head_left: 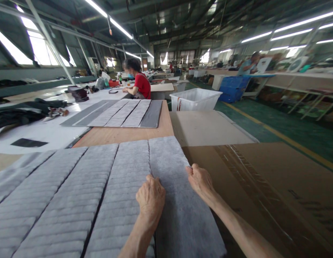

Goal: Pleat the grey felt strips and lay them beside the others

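Your right hand (200, 181) has thumb and fingers closed on the right long edge of the grey padding strip (179, 211); your left hand (151, 195) is curled at its left long edge, though you cannot tell whether it grips. The strip lies between both hands, long axis running away from you, its far end near the right edge of the wooden worktop (131, 135). Ribbed padding (123, 200) lies leftward, cardboard (263, 186) rightward.
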`<state>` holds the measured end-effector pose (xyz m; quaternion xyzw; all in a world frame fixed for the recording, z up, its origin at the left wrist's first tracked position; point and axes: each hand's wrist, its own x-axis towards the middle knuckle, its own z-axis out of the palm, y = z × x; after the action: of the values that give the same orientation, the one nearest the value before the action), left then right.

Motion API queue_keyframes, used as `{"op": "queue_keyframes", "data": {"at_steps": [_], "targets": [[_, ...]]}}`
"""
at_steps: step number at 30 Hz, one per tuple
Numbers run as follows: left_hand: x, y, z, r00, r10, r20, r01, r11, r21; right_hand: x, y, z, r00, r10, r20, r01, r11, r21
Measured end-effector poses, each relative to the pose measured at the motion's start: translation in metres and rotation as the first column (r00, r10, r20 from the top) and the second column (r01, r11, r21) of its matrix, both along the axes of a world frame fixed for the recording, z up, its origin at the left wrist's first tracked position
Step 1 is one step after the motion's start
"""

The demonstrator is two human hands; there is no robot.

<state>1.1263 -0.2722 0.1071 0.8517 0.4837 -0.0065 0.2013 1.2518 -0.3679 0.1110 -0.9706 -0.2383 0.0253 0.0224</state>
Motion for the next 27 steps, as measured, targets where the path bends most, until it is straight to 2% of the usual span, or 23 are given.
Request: {"op": "queue_keyframes", "data": {"at_steps": [7, 17, 23, 27], "targets": [[0.001, -0.002, -0.006, 1.000, 0.024, 0.010, -0.024, 0.999, 0.044, 0.002, 0.002, 0.000, 1.000, -0.019, -0.011, 0.019, 1.000, -0.024], [0.002, -0.001, -0.006, 0.999, 0.031, 0.029, -0.033, 0.997, 0.070, 0.002, 0.002, -0.003, 1.000, -0.023, -0.005, 0.023, 0.999, -0.036], [0.002, -0.007, -0.012, 0.999, -0.018, 0.049, 0.009, 0.984, 0.175, -0.004, 0.003, -0.005, 0.999, -0.017, 0.046, 0.018, 0.999, -0.039], [-0.001, -0.009, -0.007, 0.996, -0.033, 0.084, 0.007, 0.956, 0.294, -0.007, 0.003, -0.005, 0.997, 0.008, 0.080, -0.005, 0.999, -0.035]]}}
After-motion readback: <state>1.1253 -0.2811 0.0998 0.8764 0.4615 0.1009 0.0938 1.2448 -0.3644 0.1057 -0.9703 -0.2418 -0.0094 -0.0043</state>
